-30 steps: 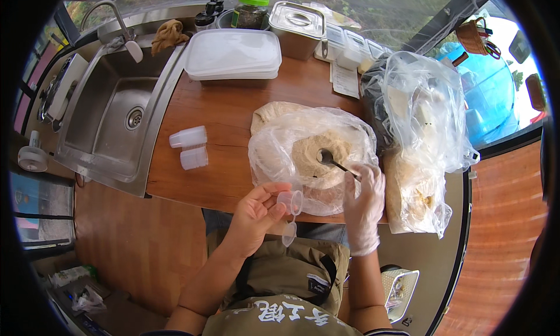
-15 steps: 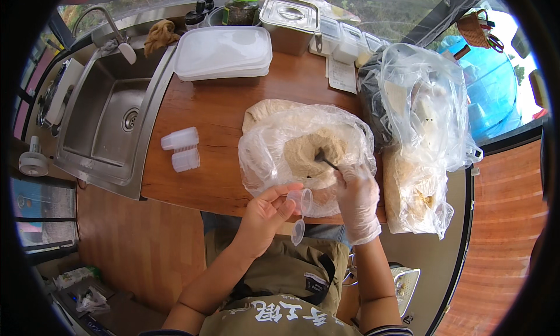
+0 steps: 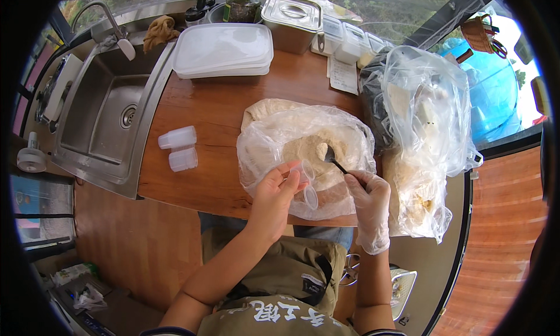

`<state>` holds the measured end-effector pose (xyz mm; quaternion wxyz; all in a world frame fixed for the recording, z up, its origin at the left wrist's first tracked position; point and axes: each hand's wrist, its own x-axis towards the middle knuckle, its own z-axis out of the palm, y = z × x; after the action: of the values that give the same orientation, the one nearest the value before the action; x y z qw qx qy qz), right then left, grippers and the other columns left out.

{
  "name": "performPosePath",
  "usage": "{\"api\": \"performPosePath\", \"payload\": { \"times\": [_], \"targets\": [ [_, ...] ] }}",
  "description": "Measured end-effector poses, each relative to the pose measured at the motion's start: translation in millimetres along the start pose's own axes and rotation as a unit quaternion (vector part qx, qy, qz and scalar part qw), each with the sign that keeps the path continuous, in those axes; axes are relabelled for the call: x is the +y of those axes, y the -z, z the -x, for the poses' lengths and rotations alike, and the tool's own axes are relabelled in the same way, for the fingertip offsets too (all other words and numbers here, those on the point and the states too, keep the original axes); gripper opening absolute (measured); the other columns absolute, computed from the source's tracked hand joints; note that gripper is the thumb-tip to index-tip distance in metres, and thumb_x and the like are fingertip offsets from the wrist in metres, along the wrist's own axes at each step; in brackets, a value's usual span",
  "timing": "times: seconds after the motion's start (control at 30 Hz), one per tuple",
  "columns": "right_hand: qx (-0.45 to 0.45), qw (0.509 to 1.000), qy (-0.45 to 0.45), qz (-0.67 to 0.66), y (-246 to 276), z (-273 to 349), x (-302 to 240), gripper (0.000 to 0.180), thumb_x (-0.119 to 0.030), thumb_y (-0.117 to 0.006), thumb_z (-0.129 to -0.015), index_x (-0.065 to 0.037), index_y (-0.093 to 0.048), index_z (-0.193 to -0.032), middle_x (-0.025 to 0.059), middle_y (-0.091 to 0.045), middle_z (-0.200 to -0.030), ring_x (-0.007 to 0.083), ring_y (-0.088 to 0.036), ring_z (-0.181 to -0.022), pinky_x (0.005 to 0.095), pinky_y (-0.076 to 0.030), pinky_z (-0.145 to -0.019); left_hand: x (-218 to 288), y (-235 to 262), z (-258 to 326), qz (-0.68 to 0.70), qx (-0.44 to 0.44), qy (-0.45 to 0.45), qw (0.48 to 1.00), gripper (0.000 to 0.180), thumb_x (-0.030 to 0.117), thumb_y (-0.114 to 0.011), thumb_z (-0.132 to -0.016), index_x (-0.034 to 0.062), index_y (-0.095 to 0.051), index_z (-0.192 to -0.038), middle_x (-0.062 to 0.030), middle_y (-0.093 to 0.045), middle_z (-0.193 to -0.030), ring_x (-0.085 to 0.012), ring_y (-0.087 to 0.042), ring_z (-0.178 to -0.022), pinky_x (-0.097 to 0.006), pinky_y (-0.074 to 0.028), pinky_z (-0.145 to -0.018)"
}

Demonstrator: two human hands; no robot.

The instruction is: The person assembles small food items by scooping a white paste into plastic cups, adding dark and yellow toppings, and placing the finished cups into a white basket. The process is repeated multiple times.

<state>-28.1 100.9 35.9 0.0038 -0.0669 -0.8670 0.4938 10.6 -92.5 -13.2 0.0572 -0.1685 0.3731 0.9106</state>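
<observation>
A clear plastic bag (image 3: 265,141) lies open on the table, with pale beige powder (image 3: 300,148) inside. My bare left hand (image 3: 275,191) grips a small clear plastic cup (image 3: 305,171) by its side, at the bag's near edge; the cup's attached lid (image 3: 311,198) hangs down. In a thin clear glove, my right hand (image 3: 369,202) is closed on the handle of a black spoon (image 3: 336,161). The spoon's bowl carries a heap of powder and is just above the rest of it.
Stacked small cups (image 3: 182,158) lie at left, beside the steel sink (image 3: 114,120). Behind are white lidded containers (image 3: 223,47), a steel lidded box (image 3: 291,21) and a green-lidded jar (image 3: 241,6). Another filled plastic bag (image 3: 423,143) stands close on the right.
The spoon has come up out of the powder with a heap on it. My left hand has brought the cup up and slightly right, nearer the powder. My right hand moved slightly right and down.
</observation>
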Motion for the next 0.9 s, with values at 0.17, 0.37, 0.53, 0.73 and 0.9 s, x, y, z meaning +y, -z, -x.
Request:
{"api": "performPosePath", "payload": {
  "times": [0.17,0.37,0.53,0.73,0.9],
  "targets": [
    [0.003,0.999,0.008,-0.053,8,9,-9,0.017,-0.008,-0.078,-0.096,0.007,-0.078,-0.104,0.0041,-0.070,-0.080,0.0071,-0.056,-0.072,0.0250,-0.047,-0.066,-2,-10,-18,0.064,0.000,0.021,0.998,0.041,0.019,-0.058,-0.112,-0.0060,-0.053,-0.145,-0.0118,-0.063,-0.133,-0.0211,-0.062,-0.122,-0.036,-0.049,-0.109],
    [0.008,0.992,0.087,0.096,5,-1,1,0.015,-0.008,-0.076,-0.093,0.005,-0.078,-0.101,0.0154,-0.074,-0.085,0.0229,-0.067,-0.073,0.0336,-0.052,-0.069,-1,-3,1,0.028,0.028,-0.010,0.999,0.038,0.016,-0.058,-0.112,-0.0042,-0.054,-0.143,-0.0126,-0.065,-0.130,-0.0214,-0.062,-0.120,-0.037,-0.049,-0.109],
    [-0.025,0.972,0.141,0.187,-20,-12,8,0.015,-0.012,-0.072,-0.091,0.002,-0.078,-0.096,0.0237,-0.073,-0.090,0.0415,-0.071,-0.085,0.0440,-0.055,-0.079,-3,9,10,0.016,0.019,-0.033,0.999,0.034,0.014,-0.057,-0.112,-0.0022,-0.056,-0.142,-0.0132,-0.065,-0.129,-0.0213,-0.062,-0.118,-0.039,-0.049,-0.110],
    [-0.013,0.990,0.085,0.115,-19,-13,6,0.020,-0.012,-0.078,-0.093,0.005,-0.079,-0.102,0.0196,-0.078,-0.086,0.0192,-0.073,-0.076,0.0320,-0.056,-0.074,0,6,6,0.030,0.012,-0.037,0.999,0.038,0.017,-0.060,-0.111,-0.0037,-0.055,-0.142,-0.0121,-0.064,-0.130,-0.0191,-0.062,-0.117,-0.037,-0.050,-0.109],
    [0.009,0.996,0.054,0.074,1,-3,-2,0.015,-0.008,-0.079,-0.094,0.006,-0.079,-0.102,0.0045,-0.073,-0.079,0.0073,-0.060,-0.072,0.0286,-0.050,-0.068,-1,-3,-1,0.044,0.004,-0.018,0.999,0.045,0.022,-0.064,-0.110,-0.0046,-0.053,-0.145,-0.0104,-0.062,-0.130,-0.0154,-0.063,-0.114,-0.032,-0.050,-0.107]
  ]
}}
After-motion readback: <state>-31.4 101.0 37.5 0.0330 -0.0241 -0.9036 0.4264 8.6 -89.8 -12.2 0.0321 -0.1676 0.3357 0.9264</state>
